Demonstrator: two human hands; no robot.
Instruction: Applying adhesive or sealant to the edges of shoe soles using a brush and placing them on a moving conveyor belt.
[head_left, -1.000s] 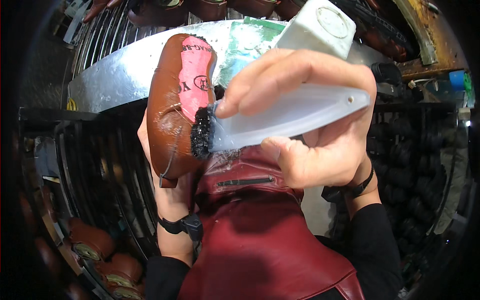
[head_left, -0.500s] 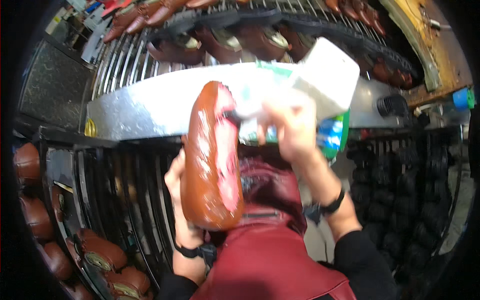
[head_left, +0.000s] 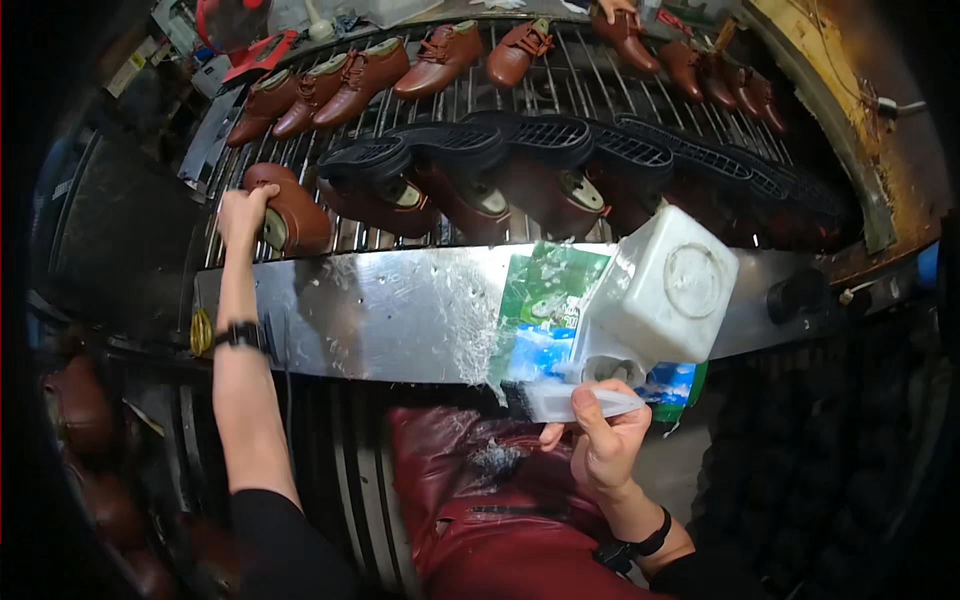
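Note:
At the left end of the roller rack, my left hand point(head_left: 247, 214) is closed on a brown leather shoe upper point(head_left: 296, 218), thumb on top. A pale oval shows on the shoe beside my wrist; the side facing away is hidden. My right hand point(head_left: 608, 440), low at the centre, grips a brush by its flat, whitish handle point(head_left: 580, 403), its dark bristles pointing left. Just above that hand, a white square plastic jug point(head_left: 675, 290) lies tipped with its opening toward me. It rests on a green and blue printed sheet point(head_left: 545, 300) on the metal ledge point(head_left: 390, 310).
Black soles point(head_left: 540, 135) stand on brown uppers in a row on the rack point(head_left: 590, 85). Finished brown shoes point(head_left: 440, 60) line the far side, where another person's hand point(head_left: 618, 8) touches one. Dried white residue coats the ledge. More brown shoes point(head_left: 80, 400) sit at lower left.
My left hand has carried the brown shoe from in front of me to the rack's left end. My right hand has lowered the brush from the shoe to beside the jug's opening.

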